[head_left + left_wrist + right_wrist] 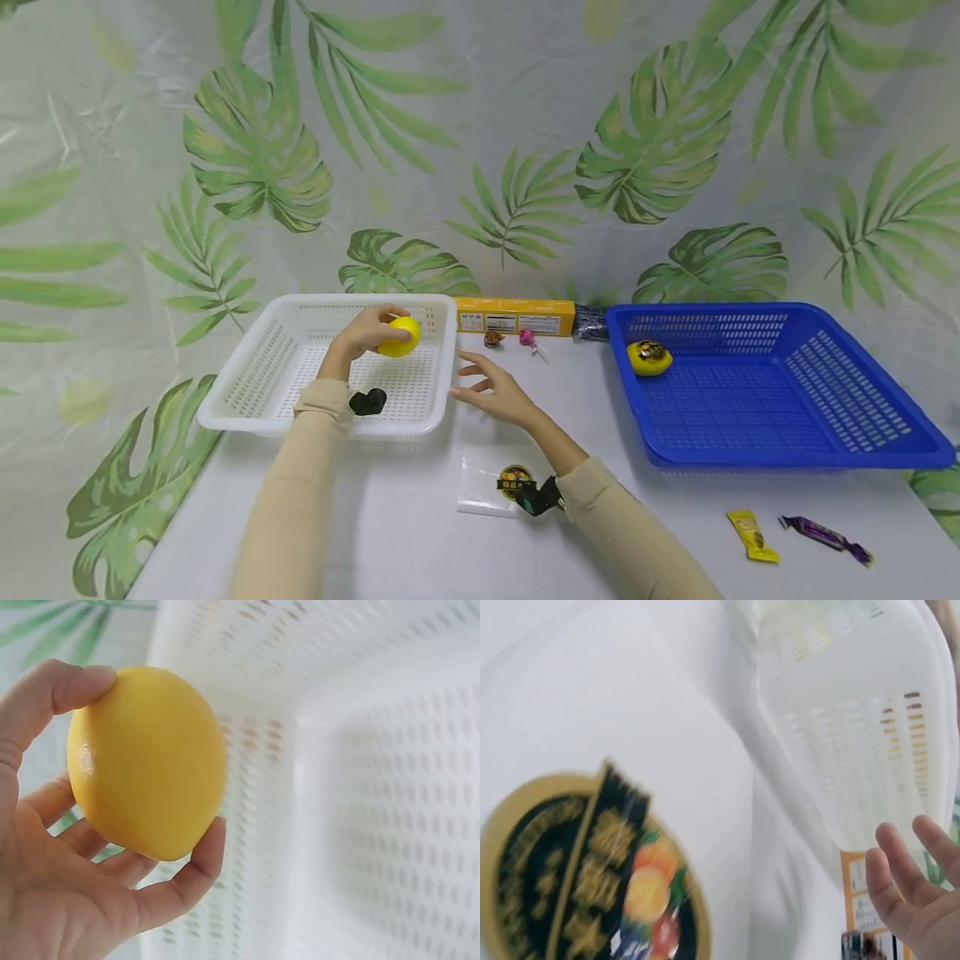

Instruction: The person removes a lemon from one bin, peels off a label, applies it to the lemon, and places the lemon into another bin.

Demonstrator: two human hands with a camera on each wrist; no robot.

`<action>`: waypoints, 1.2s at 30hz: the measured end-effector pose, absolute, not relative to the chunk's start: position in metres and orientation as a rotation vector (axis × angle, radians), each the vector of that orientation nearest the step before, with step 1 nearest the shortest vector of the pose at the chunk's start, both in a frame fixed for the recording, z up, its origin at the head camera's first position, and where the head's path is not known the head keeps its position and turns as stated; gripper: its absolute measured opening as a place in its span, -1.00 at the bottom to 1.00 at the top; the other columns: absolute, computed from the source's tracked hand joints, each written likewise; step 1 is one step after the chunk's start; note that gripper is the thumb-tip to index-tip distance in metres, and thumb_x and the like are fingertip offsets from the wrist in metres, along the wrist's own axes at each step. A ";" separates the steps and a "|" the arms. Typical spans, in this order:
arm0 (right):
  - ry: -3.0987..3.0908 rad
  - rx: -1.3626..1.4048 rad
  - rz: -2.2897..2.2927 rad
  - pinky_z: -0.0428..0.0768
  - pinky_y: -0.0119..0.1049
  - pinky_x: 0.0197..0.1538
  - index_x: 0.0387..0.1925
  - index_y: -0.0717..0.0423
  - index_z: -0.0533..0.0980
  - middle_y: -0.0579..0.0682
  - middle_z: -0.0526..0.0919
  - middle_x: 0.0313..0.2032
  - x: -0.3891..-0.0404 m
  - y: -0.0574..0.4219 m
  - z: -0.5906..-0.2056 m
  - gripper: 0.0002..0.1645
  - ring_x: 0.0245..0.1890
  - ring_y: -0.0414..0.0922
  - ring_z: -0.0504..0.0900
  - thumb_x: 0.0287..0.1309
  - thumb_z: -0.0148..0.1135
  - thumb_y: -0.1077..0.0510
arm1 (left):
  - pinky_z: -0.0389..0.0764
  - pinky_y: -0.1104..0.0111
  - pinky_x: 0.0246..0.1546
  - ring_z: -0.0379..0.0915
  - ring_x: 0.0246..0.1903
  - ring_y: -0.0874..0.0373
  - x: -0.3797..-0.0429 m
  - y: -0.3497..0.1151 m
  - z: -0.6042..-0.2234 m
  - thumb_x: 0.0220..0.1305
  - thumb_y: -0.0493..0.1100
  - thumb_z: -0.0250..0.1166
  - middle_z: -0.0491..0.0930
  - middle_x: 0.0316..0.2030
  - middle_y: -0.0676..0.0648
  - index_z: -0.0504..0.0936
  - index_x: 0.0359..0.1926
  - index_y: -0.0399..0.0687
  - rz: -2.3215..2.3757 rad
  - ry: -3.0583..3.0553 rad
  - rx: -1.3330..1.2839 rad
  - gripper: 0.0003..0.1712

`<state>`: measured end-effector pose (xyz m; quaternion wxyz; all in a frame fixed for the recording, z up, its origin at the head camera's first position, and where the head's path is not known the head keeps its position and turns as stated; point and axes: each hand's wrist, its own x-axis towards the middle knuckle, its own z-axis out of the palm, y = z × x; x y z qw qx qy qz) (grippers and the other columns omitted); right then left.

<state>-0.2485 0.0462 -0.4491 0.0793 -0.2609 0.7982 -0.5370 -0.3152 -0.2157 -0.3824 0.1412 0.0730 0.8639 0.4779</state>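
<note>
My left hand (363,331) grips a yellow lemon (146,761) between thumb and fingers, over the inside of the white perforated basket (405,427). In the left wrist view, the thumb lies on one side of the fruit and the fingertips on the other. My right hand (497,393) is beside the basket's right edge, fingers spread and nothing in them. Below it on the table lies a clear plastic packet (480,487) with a round black and gold label (592,877); my right wrist partly covers it in the head view.
To the right stands a blue basket (795,457) with another lemon (649,358) inside. An orange box (517,318), a dark packet (591,323), a small brown sweet (492,339) and a pink lollipop (528,337) lie behind. Yellow (752,536) and purple (825,533) wrapped sweets lie front right.
</note>
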 end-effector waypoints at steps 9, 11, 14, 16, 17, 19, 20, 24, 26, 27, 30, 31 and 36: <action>2.524 -0.850 -1.450 0.61 -0.17 -0.18 0.30 0.13 0.26 0.25 0.52 0.06 -0.213 0.108 -0.458 -0.29 -0.12 0.08 0.61 0.15 0.28 0.06 | 0.53 0.36 -0.24 0.38 -0.15 0.00 -0.288 -0.161 -0.359 0.04 -0.32 0.32 0.41 0.06 -0.31 0.38 0.19 -0.35 1.651 2.463 0.533 -0.36; 2.538 -0.851 -1.432 0.61 -0.15 -0.19 0.29 0.15 0.27 0.26 0.53 0.05 -0.204 0.120 -0.461 -0.29 -0.12 0.10 0.61 0.14 0.29 0.08 | 0.52 0.34 -0.24 0.38 -0.15 -0.02 -0.280 -0.147 -0.359 0.00 -0.32 0.33 0.44 0.04 -0.28 0.42 0.16 -0.33 1.661 2.475 0.590 -0.37; 2.561 -0.840 -1.407 0.60 -0.09 -0.17 0.27 0.19 0.29 0.27 0.54 0.03 -0.190 0.136 -0.465 -0.29 -0.11 0.14 0.59 0.12 0.30 0.09 | 0.51 0.31 -0.21 0.40 -0.17 -0.02 -0.269 -0.126 -0.363 -0.05 -0.31 0.34 0.48 0.03 -0.25 0.46 0.11 -0.32 1.618 2.524 0.691 -0.39; 2.583 -0.835 -1.379 0.59 -0.05 -0.16 0.25 0.24 0.30 0.26 0.55 0.01 -0.182 0.145 -0.469 -0.30 -0.11 0.15 0.59 0.11 0.31 0.11 | 0.50 0.30 -0.19 0.41 -0.18 -0.02 -0.260 -0.111 -0.367 -0.07 -0.31 0.34 0.50 0.04 -0.24 0.48 0.09 -0.30 1.565 2.557 0.750 -0.40; 2.597 -0.833 -1.360 0.58 -0.04 -0.15 0.24 0.26 0.31 0.25 0.56 0.00 -0.177 0.149 -0.470 -0.30 -0.11 0.15 0.58 0.10 0.32 0.11 | 0.50 0.30 -0.17 0.42 -0.18 -0.02 -0.256 -0.103 -0.370 -0.09 -0.31 0.34 0.50 0.04 -0.24 0.49 0.09 -0.30 1.542 2.567 0.777 -0.40; 2.625 -0.832 -1.324 0.57 -0.02 -0.14 0.21 0.30 0.33 0.23 0.58 -0.03 -0.170 0.156 -0.474 -0.31 -0.12 0.15 0.58 0.09 0.33 0.13 | 0.49 0.30 -0.16 0.44 -0.18 -0.01 -0.249 -0.087 -0.380 -0.11 -0.32 0.35 0.52 0.02 -0.23 0.50 0.07 -0.30 1.501 2.586 0.826 -0.40; 2.638 -0.829 -1.309 0.57 -0.02 -0.13 0.19 0.31 0.35 0.22 0.59 -0.04 -0.167 0.159 -0.475 -0.33 -0.12 0.14 0.58 0.08 0.34 0.14 | 0.49 0.31 -0.15 0.44 -0.17 0.00 -0.246 -0.079 -0.385 -0.13 -0.32 0.36 0.53 0.02 -0.22 0.51 0.06 -0.29 1.484 2.593 0.846 -0.40; 2.668 -0.815 -1.267 0.57 -0.07 -0.13 0.14 0.30 0.40 0.14 0.62 -0.08 -0.158 0.166 -0.480 -0.35 -0.13 0.08 0.58 0.03 0.37 0.14 | 0.45 0.34 -0.13 0.44 -0.15 0.04 -0.238 -0.050 -0.410 -0.19 -0.33 0.39 0.57 -0.03 -0.16 0.53 0.02 -0.28 1.429 2.597 0.884 -0.39; 2.666 -0.811 -1.256 0.57 -0.11 -0.13 0.13 0.30 0.41 0.11 0.64 -0.09 -0.156 0.168 -0.482 -0.35 -0.14 0.06 0.58 0.02 0.38 0.14 | 0.44 0.35 -0.11 0.44 -0.14 0.06 -0.236 -0.038 -0.422 -0.19 -0.34 0.41 0.58 -0.04 -0.15 0.53 0.02 -0.28 1.417 2.575 0.877 -0.39; 2.665 -0.810 -1.247 0.57 -0.12 -0.13 0.13 0.30 0.41 0.10 0.64 -0.10 -0.155 0.169 -0.484 -0.35 -0.14 0.05 0.57 0.01 0.38 0.13 | 0.44 0.36 -0.12 0.43 -0.15 0.08 -0.236 -0.033 -0.428 -0.18 -0.34 0.42 0.58 -0.04 -0.14 0.53 0.02 -0.27 1.408 2.565 0.862 -0.40; 2.664 -0.803 -1.213 0.55 -0.10 -0.09 0.13 0.31 0.41 0.09 0.65 -0.10 -0.155 0.170 -0.487 -0.33 -0.10 0.05 0.57 0.00 0.39 0.11 | 0.43 0.37 -0.12 0.43 -0.15 0.11 -0.235 -0.020 -0.445 -0.18 -0.35 0.44 0.59 -0.05 -0.12 0.55 0.01 -0.23 1.396 2.545 0.806 -0.41; 2.666 -0.801 -1.198 0.53 -0.06 -0.06 0.12 0.31 0.42 0.08 0.65 -0.10 -0.155 0.170 -0.488 -0.33 -0.09 0.05 0.57 -0.01 0.40 0.11 | 0.42 0.38 -0.13 0.43 -0.16 0.13 -0.236 -0.017 -0.450 -0.17 -0.35 0.44 0.59 -0.05 -0.11 0.55 0.00 -0.21 1.388 2.545 0.788 -0.42; 2.681 -0.790 -1.134 0.42 0.10 0.06 0.10 0.30 0.44 0.06 0.65 -0.08 -0.156 0.171 -0.491 -0.33 -0.02 0.07 0.54 -0.08 0.44 0.14 | 0.41 0.41 -0.15 0.42 -0.18 0.13 -0.239 -0.005 -0.468 -0.19 -0.36 0.43 0.60 -0.09 -0.11 0.57 -0.04 -0.18 1.341 2.569 0.765 -0.45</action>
